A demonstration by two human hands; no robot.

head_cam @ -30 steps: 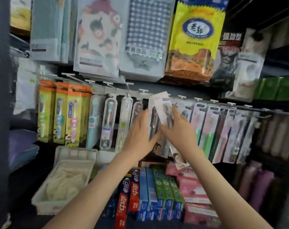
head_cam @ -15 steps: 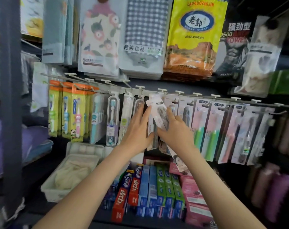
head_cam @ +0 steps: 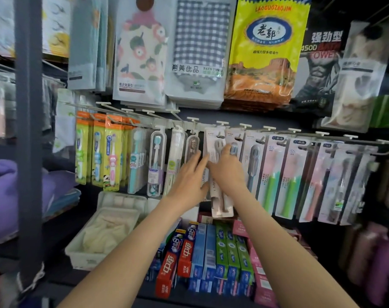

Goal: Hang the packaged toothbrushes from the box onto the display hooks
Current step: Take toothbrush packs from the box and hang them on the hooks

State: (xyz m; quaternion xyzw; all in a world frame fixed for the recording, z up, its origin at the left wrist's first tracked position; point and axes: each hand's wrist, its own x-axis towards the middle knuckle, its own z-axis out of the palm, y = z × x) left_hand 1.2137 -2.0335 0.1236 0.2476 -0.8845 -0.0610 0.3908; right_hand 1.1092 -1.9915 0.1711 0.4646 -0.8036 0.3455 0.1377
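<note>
Right hand (head_cam: 228,172) grips a toothbrush pack (head_cam: 222,205) at its hook (head_cam: 222,124); left hand (head_cam: 189,178) lies flat alongside. Neighbouring hooks (head_cam: 269,128) look full; box unseen.

Retail shop aisle: packaged toothbrushes (head_cam: 271,174) on display hooks (head_cam: 244,125), boxed toothpaste (head_cam: 209,252) shelved below, bagged towels (head_cam: 200,50) hung above.

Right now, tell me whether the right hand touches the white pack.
Touching. The head view shows the right hand gripping the white pack at mid-height.
</note>
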